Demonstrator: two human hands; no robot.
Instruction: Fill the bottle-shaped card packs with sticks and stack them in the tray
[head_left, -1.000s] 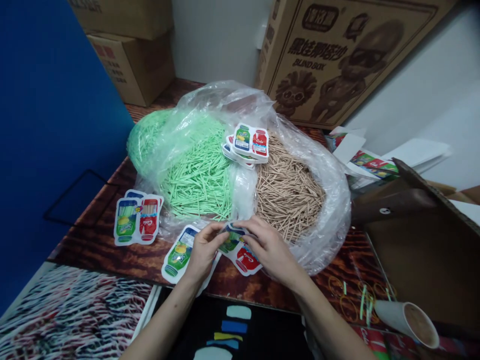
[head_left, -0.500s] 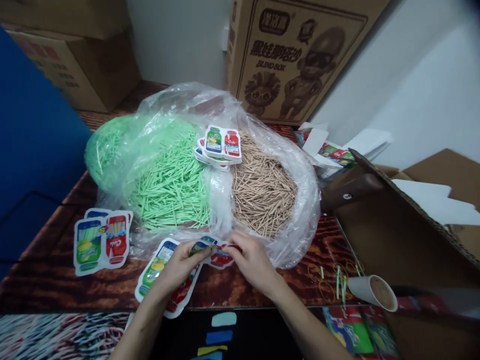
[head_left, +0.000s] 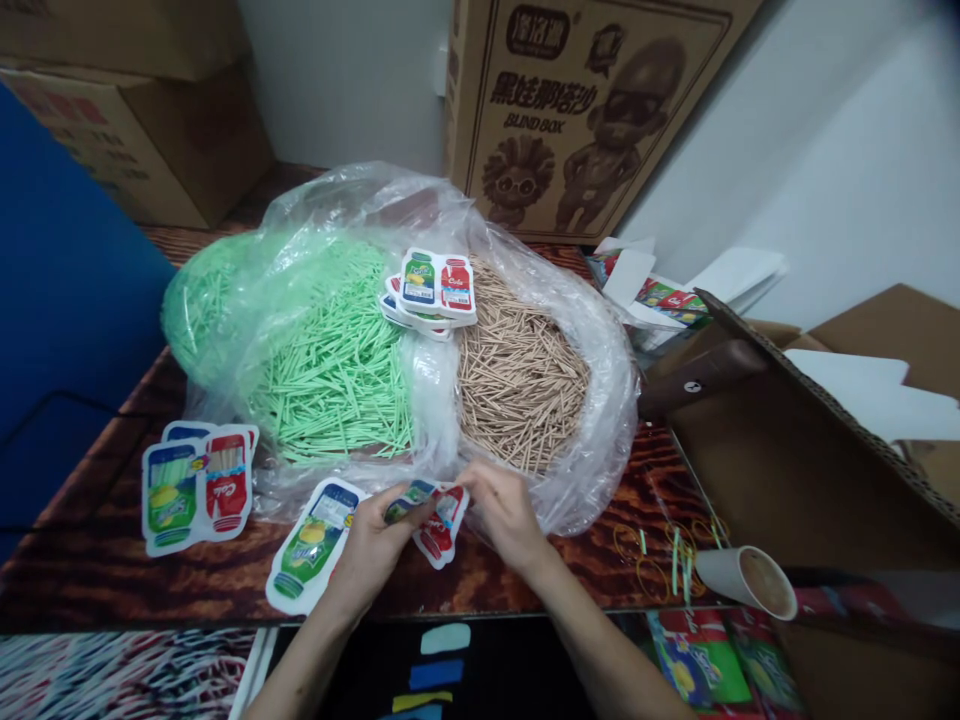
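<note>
Showing more red than before, the card point(head_left: 438, 537) sits pinched in the nearly closed left hand point(head_left: 376, 540); the right hand point(head_left: 504, 510) nips its two-o'clock corner, apparently adjusting it.

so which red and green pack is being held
The pack between the left hand and right hand; it alone is gripped, while other packs lie loose.

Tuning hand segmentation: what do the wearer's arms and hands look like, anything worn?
Left hand and right hand: ungloved, five-fingered human hands. Forearms: bare, no sleeves, watch or bracelet visible. Between them, what looks like a black top with pale green, blue and yellow patches.
</note>
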